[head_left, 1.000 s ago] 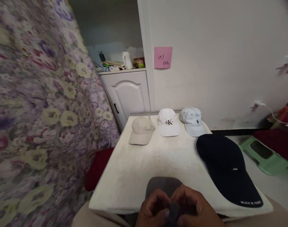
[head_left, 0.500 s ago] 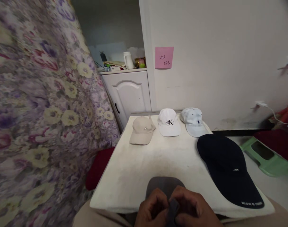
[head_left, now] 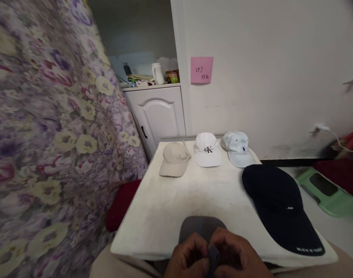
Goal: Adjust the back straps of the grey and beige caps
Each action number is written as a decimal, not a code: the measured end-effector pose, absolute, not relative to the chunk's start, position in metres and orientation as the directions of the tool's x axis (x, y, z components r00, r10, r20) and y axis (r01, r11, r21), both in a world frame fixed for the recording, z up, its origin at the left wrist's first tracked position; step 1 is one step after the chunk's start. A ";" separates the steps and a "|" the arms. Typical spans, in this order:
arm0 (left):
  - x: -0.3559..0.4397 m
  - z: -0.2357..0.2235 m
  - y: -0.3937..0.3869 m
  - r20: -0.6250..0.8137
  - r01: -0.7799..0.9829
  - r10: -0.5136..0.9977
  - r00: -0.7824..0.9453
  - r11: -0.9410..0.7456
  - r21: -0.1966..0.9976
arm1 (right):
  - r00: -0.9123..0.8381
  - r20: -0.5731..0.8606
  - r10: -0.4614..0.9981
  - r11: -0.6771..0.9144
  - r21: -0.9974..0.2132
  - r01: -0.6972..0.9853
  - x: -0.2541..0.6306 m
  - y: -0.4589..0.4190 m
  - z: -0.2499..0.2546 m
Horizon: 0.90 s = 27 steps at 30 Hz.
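A dark grey cap [head_left: 202, 225] lies at the table's near edge, its rounded brim pointing away from me. My left hand [head_left: 188, 256] and my right hand [head_left: 237, 255] meet over it. Their fingers pinch a narrow grey strap [head_left: 213, 256] of the cap from both sides. The strap stands up between the thumbs. My hands hide most of the crown, and the picture's lower edge cuts off the rest.
Along the table's [head_left: 176, 200] far side sit a beige cap [head_left: 173, 158], a white cap [head_left: 207, 152] and a pale blue cap [head_left: 237, 148]. A large navy cap [head_left: 277, 204] lies at the right edge. A floral curtain [head_left: 63, 154] hangs left; a green stool [head_left: 324, 197] stands right.
My fingers have shifted very slightly on the strap. The caps on the table have stayed where they were.
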State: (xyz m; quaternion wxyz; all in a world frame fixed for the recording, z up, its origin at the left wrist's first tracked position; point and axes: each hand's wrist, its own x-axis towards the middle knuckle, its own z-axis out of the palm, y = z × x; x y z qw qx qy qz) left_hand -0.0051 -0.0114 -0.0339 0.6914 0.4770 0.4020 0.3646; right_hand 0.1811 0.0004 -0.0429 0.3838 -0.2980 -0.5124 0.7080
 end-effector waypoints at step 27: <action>-0.011 -0.037 -0.011 -0.305 -0.133 0.842 0.445 0.399 0.907 | -0.552 0.037 0.833 0.010 -0.999 -0.052 0.189 0.002 -0.047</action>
